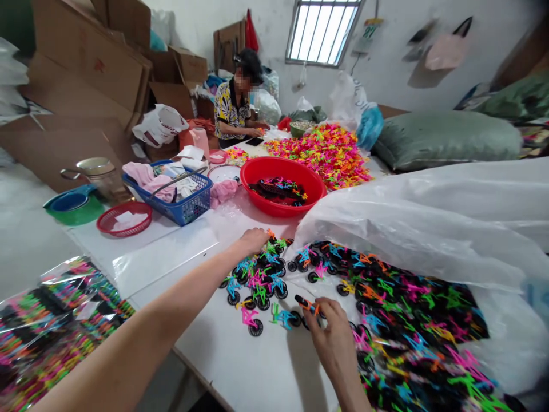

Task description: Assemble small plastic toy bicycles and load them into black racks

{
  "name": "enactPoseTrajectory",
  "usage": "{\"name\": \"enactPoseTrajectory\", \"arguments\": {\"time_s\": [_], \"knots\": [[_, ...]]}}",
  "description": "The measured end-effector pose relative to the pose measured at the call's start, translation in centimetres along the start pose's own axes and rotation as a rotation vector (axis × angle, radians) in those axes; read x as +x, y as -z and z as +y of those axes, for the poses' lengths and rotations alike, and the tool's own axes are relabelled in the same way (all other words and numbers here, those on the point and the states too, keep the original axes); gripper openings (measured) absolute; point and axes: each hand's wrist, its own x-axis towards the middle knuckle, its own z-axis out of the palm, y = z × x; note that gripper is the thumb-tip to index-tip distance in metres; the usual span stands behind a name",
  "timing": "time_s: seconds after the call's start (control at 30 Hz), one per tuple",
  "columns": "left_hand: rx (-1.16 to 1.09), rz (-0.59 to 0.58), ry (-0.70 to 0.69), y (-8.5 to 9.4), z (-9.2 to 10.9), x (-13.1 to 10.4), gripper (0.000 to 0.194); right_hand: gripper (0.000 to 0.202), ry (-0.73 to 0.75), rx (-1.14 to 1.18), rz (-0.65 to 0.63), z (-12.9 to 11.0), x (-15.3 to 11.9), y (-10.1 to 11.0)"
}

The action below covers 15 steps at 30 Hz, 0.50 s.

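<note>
My right hand [333,332] pinches a small toy bicycle part [309,304] with an orange frame and a black wheel, just above the white table. My left hand [254,240] reaches to the far side of a small pile of toy bicycle parts [261,277] in pink, green, blue and orange. Its fingers are bunched beside an orange piece; what they grip, if anything, is hidden. A pink piece with a black wheel [255,327] and a blue one [283,316] lie loose between the hands. To the right spreads a large heap of similar parts [398,326].
Clear plastic sheeting [429,206] covers part of the large heap. Behind the small pile stands a red basin [283,206] with dark parts inside. Left are a blue basket [189,206], a red tray [124,226] and bagged parts [64,320]. A co-worker [234,106] sits beyond a colourful heap [326,154].
</note>
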Motion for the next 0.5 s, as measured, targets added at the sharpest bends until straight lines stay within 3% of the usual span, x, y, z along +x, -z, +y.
{"name": "enactPoseTrajectory", "arguments": {"time_s": [0.17,0.3,0.4,0.5], "knots": [[0.051,-0.049,-0.173,-0.1,-1.0,-1.2,0.016,0.024,-0.076,0.156,-0.010,-0.2,-1.8,0.3],[0.052,-0.057,-0.240,-0.4,-1.6,-1.9,0.015,0.021,-0.056,0.185,-0.006,0.1,-2.5,0.2],[0.022,-0.039,-0.205,-0.2,-1.8,-2.6,0.011,0.021,-0.062,0.203,0.002,0.1,-2.8,0.5],[-0.023,-0.005,-0.064,0.3,-2.3,-3.3,0.014,0.021,-0.076,0.228,0.035,-0.1,-3.3,0.9]]}}
